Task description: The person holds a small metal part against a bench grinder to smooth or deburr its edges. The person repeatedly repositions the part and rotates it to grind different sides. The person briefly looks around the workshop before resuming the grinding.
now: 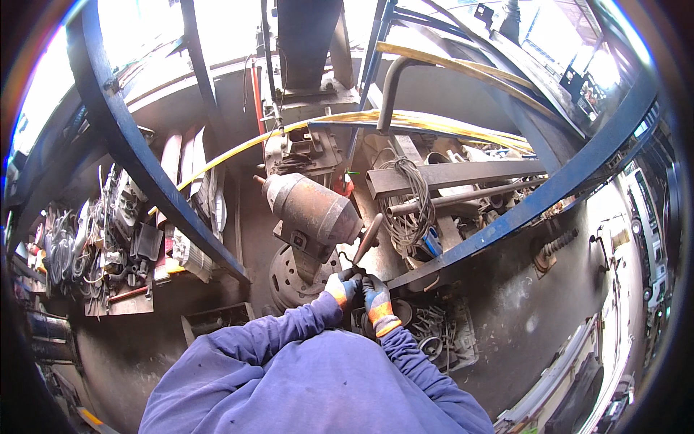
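My left hand (343, 286) and my right hand (377, 298), both in grey-blue gloves with orange cuffs, meet close together in front of me. Their fingers are closed around a small dark piece (355, 271) whose kind I cannot make out. Just beyond stands a rusty, motor-like cylindrical machine (312, 210) on a metal post, its near end pointing toward my hands. A brownish elongated part (369, 239) juts up beside that end. At the foot of the post lies a round steel wheel with holes (283, 273).
A blue metal frame (520, 224) crosses on the right, another blue beam (155, 173) on the left. Coiled cable (412, 210) hangs over a steel beam. Metal scrap (441, 333) lies by my right arm; parts crowd a shelf (119, 304) at left. Yellow hose (289, 126) arches beyond.
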{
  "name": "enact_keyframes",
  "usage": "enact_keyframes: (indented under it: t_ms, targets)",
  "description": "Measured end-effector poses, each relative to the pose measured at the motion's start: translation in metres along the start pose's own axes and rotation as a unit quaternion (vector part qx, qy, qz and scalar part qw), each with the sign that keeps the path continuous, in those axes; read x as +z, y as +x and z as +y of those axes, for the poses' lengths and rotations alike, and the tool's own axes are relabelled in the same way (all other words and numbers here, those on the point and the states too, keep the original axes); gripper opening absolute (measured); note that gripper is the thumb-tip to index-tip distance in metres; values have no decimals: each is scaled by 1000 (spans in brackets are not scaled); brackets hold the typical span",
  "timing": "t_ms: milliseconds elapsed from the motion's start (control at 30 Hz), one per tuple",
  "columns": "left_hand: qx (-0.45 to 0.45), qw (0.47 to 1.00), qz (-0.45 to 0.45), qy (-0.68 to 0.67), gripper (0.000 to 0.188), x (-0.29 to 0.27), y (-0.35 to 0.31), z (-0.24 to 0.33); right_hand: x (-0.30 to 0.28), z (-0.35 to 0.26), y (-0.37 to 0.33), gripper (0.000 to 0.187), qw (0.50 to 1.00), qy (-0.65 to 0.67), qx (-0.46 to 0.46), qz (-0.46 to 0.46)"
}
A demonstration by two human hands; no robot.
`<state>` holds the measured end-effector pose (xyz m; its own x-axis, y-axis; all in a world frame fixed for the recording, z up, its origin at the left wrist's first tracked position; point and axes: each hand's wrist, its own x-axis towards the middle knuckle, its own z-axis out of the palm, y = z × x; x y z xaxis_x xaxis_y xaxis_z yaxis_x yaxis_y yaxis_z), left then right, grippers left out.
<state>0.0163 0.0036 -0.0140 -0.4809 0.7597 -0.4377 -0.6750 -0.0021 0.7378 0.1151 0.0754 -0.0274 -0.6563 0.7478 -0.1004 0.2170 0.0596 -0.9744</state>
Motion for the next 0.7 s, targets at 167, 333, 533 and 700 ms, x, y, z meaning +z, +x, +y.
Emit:
enact_keyframes:
  t_ms: [167,333,533,700]
  targets:
    - [7,999,21,45,19,-3,8,-7,2,16,5,36,1000,4,19,-8]
    - [42,988,14,147,21,-13,15,-12,9,12,5,32,989,99,102,-37]
    - [101,925,30,364,24,-26,17,-5,19,28,4,30,957,228,164,-70]
    - [109,858,35,501,24,-28,17,9,23,32,1,31,935,291,187,-83]
